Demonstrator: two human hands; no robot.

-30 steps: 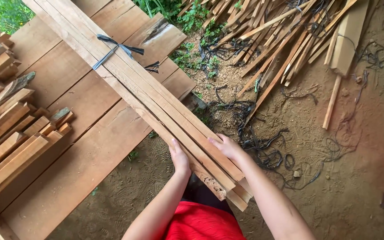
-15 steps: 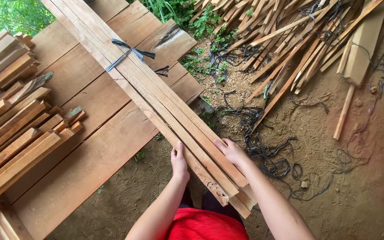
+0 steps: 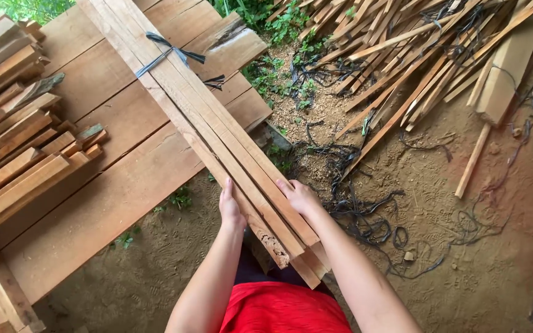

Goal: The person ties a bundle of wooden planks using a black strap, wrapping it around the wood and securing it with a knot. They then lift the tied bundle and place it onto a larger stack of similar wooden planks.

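Both hands press in on the near end of a bundle of slats (image 3: 217, 132), one from each side. The left hand (image 3: 231, 206) lies flat against the bundle's left edge, fingers straight and together, not curled round anything. The right hand (image 3: 299, 196) sits on the right edge w/ fingers spread over the top slat, thumb side hidden, so it's a squeeze btwn two palms rather than a real grasp.

The bundle runs diagonally from the person's waist up to the top left, its far part lying on wide planks (image 3: 131, 123). A dark strap (image 3: 168, 52) ties it only near the far end; the near end has no tie that I can see.

Risks, as I judge them:
- Near ends aren't flush (one slat tip looks rough and crumbly, approx. at the bottom), so slats could fan out or slide past each other if the squeeze eases.
- Flat palms on raw sawn edges: splinters likely, esp. if a slat slips under the hand.
- Near end hangs off the planks w/ no support below, so a loose slat could drop toward the legs.
- Dark cords (image 3: 365, 216) lie tangled on the dirt just right of the person: a trip hazard.
- The stack of short boards (image 3: 20, 142) at left is near, and a sideways swing of the bundle could knock it.
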